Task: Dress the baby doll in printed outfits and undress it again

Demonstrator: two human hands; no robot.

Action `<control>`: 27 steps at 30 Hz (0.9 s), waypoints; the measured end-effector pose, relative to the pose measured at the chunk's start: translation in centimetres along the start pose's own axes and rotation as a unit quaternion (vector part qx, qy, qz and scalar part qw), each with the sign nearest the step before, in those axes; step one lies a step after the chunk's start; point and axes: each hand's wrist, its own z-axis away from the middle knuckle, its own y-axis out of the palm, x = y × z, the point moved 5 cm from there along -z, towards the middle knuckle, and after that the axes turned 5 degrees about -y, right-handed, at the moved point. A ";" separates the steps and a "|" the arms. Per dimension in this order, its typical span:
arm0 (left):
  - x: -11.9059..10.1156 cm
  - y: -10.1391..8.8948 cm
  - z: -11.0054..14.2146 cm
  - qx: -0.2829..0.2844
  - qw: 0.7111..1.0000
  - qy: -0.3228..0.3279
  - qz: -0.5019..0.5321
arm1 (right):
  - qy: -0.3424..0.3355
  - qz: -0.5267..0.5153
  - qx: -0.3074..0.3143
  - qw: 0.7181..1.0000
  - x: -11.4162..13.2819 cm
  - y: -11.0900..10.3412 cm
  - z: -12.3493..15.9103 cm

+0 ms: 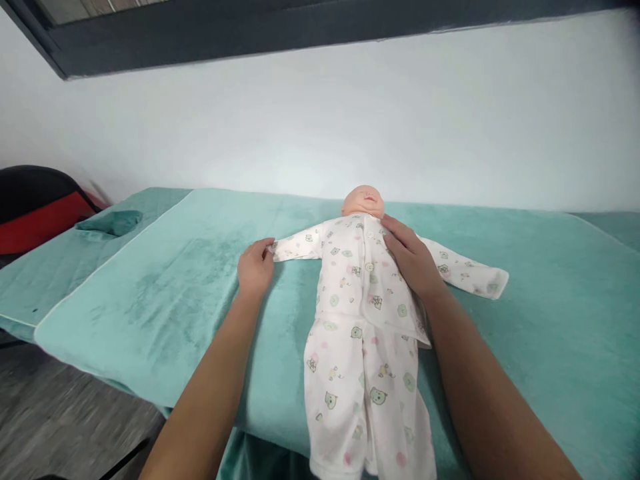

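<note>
A baby doll (pixel 363 199) lies on its back on a bed, its head toward the wall. It wears a white long-sleeved top (pixel 345 280) and white pants (pixel 340 393), both printed with small bears and pink dots. At the end of the sleeve on the left (pixel 300 244), my left hand (pixel 256 267) has its fingers closed on the cuff. My right hand (pixel 411 257) rests with fingers stretched out on the top's upper chest, near the neck and shoulder. The other sleeve (pixel 473 272) lies spread out to the right, its end flat.
The bed has a green velvety cover (pixel 150 293) with a pale piped edge. A small green cloth bundle (pixel 110 223) lies at the left. Beside it stands a black and red chair (pixel 40 213). Behind are a white wall (pixel 280 127) and a dark window frame (pixel 250 30).
</note>
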 end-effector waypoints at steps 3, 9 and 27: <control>0.0 0.4 -0.2 0.030 0.999 -0.025 -0.022 | -0.056 -0.006 0.037 0.998 0.9 0.2 -0.3; 0.3 0.4 -0.1 0.009 0.999 -0.041 -0.029 | -0.095 0.037 0.070 0.992 1.1 0.6 -1.1; -0.2 -5.5 13.8 0.026 0.995 0.067 0.070 | 0.014 0.363 -0.077 0.929 -7.2 -10.8 13.3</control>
